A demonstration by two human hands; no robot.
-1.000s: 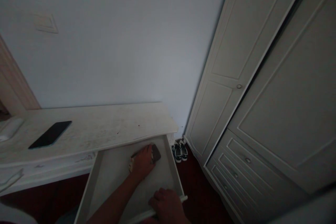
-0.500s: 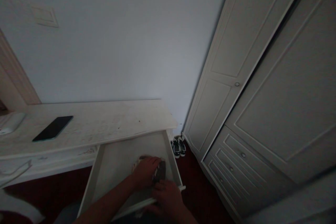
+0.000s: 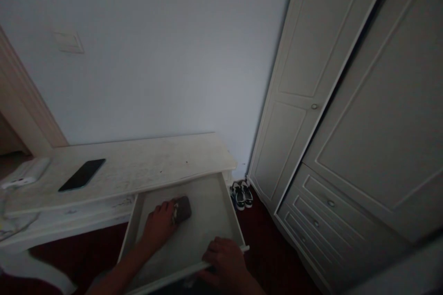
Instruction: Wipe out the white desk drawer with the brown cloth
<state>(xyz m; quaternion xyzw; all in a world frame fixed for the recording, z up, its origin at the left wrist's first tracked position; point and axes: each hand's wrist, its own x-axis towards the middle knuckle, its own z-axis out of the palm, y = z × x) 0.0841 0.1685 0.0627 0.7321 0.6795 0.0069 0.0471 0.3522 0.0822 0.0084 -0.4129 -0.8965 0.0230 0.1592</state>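
A white drawer is pulled out below the white tabletop. Inside it, on the left, my left hand is closed on a small dark bundle with a light patterned side. What exactly the bundle is, I cannot make out; my fingers cover part of it. My right hand is at the drawer's front edge, its fingers curled over the front panel and the thumb on the outer side.
A dark phone and a white object lie on the white tabletop. Dark-and-white shoes stand on the red floor between the desk and a white wardrobe. A wall switch is at upper left.
My left hand has moved the dark bundle leftward inside the drawer, away from my right hand. The right hand stays at the drawer's front. The view has shifted slightly.
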